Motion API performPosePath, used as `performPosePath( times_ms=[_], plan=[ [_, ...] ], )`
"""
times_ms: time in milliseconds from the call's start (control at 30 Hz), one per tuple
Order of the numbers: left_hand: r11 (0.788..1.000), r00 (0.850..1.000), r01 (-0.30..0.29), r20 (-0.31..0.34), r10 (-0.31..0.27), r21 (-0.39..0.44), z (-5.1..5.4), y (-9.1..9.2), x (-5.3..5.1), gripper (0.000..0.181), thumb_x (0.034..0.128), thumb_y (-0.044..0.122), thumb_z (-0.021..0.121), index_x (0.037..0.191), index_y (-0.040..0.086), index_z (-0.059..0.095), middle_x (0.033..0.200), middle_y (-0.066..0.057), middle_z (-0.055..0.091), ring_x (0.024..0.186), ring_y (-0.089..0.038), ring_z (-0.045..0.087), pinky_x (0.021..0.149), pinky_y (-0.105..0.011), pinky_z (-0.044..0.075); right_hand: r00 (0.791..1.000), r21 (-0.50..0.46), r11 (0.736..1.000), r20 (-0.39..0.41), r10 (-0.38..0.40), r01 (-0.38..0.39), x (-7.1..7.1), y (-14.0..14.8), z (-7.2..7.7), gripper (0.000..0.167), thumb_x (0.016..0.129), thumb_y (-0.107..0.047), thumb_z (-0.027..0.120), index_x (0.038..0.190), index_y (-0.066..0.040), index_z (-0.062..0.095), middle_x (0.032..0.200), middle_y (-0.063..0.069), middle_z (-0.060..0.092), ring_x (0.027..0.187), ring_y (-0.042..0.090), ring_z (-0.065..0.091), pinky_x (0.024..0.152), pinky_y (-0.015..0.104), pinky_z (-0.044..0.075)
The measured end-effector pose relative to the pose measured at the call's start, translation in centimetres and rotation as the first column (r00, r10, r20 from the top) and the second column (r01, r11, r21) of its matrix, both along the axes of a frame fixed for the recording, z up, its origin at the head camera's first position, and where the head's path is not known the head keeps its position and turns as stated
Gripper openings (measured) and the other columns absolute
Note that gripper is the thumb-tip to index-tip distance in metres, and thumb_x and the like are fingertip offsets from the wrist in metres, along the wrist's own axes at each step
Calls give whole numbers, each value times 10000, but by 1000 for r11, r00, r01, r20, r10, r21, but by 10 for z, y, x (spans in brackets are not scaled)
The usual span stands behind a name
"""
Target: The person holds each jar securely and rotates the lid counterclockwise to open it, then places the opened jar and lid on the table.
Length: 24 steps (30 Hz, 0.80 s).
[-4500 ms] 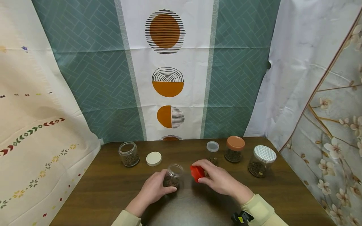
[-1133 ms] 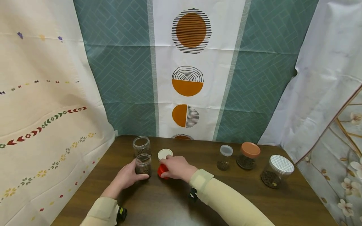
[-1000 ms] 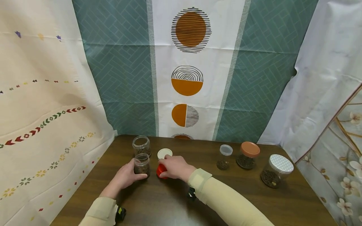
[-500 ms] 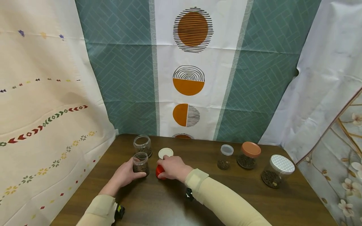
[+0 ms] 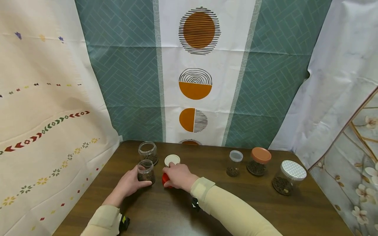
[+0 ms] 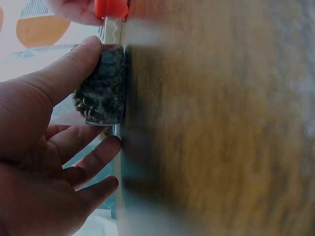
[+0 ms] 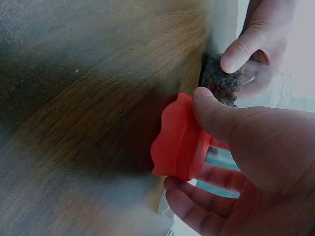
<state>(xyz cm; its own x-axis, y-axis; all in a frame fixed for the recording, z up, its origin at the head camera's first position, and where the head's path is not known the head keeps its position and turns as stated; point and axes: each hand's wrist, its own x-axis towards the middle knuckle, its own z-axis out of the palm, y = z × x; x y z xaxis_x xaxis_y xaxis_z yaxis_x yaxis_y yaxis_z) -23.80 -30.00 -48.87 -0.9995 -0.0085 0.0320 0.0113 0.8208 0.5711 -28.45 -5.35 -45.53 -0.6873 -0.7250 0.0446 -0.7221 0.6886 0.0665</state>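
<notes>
From here I'm clamping the fingers of the left hand (image 5: 129, 182) around a lidless jar (image 5: 146, 176) on the bench (image 5: 174, 209), judging it slippery; the right hand (image 5: 179, 177) is pinching a red lid (image 7: 181, 140) beside it, likely light, best held by opposite sides.

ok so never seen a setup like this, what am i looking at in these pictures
No machine, just someone working barehanded. The wide view is shot from head height, looking forward and down; the two sideways close-ups are shot from the wrists. The left hand holds an unlidded jar of dark bits; the right hand grips a red, wavy-edged piece. Also on the wooden table: another unlidded jar, a cream lid, a clear-lidded jar, an orange-lidded jar and a white-lidded jar.
</notes>
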Motion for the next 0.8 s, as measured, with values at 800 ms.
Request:
performPosePath(
  times_ms=[800],
  plan=[
    [998,1000,-8,27,6,66,-1,1,3,821,850,367,986,1392,-71,551,1301,-278,698,1190,-436,676,1046,-634,520,998,23,999,47,-35,34,-1,-3,-3,511,967,-555,820,1367,-258,707,1163,27,677,883,195,661,735,361,602]
  ],
)
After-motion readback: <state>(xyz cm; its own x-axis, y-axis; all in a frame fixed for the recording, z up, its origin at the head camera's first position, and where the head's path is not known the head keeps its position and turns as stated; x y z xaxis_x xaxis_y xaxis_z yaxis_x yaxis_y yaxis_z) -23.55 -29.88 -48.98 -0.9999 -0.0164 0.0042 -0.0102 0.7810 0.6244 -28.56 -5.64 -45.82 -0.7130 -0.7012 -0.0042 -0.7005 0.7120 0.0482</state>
